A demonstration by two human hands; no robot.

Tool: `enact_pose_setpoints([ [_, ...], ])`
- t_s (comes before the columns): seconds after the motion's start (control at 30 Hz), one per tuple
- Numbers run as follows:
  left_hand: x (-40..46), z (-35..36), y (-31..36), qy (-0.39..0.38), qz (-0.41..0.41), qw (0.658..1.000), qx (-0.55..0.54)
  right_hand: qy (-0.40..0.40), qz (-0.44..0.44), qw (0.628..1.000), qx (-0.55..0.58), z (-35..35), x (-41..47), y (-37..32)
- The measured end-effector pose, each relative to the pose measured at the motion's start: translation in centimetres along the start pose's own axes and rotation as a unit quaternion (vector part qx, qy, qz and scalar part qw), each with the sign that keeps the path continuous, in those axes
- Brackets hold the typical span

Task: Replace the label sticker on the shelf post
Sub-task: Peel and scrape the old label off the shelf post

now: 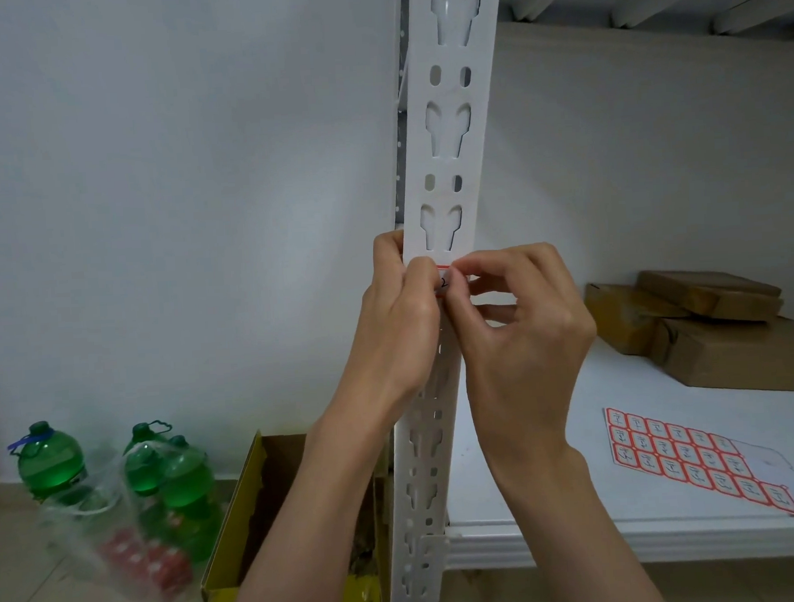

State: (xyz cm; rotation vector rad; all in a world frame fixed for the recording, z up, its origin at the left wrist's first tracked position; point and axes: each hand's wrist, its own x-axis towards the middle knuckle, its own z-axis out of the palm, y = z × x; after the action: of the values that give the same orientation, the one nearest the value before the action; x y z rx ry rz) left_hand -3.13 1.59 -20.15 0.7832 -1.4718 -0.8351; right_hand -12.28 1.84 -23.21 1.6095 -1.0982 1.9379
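My left hand [398, 310] wraps the left edge of the post [448, 169], fingers curled round it and thumb pressing at the sticker [445, 282], which sits on the post's face just under a keyhole slot. My right hand [520, 312], from the post's right side, pinches at that same sticker with thumb and forefinger, the other fingers loosely curled. I judge the job is mid-way at best: a red-edged label with a dark mark is on the post, but I cannot tell whether I am peeling an old one off or smoothing a new one down. Right of the post, on the shelf [556, 476], lies the sheet [697, 457] of red-bordered labels, with blank backing showing at its far end, so some have gone. My fingers hide most of the sticker, its writing is unreadable, and the sheet's corner runs out of view.
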Motion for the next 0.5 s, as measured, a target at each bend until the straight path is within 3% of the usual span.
enact_pose_setpoints([
  [0.5, 0.3, -0.1, -0.4, -0.004, 0.017, 1.000, -0.014, -0.025, 0.013, 1.000, 0.003, 1.0, 0.0, 0.8],
])
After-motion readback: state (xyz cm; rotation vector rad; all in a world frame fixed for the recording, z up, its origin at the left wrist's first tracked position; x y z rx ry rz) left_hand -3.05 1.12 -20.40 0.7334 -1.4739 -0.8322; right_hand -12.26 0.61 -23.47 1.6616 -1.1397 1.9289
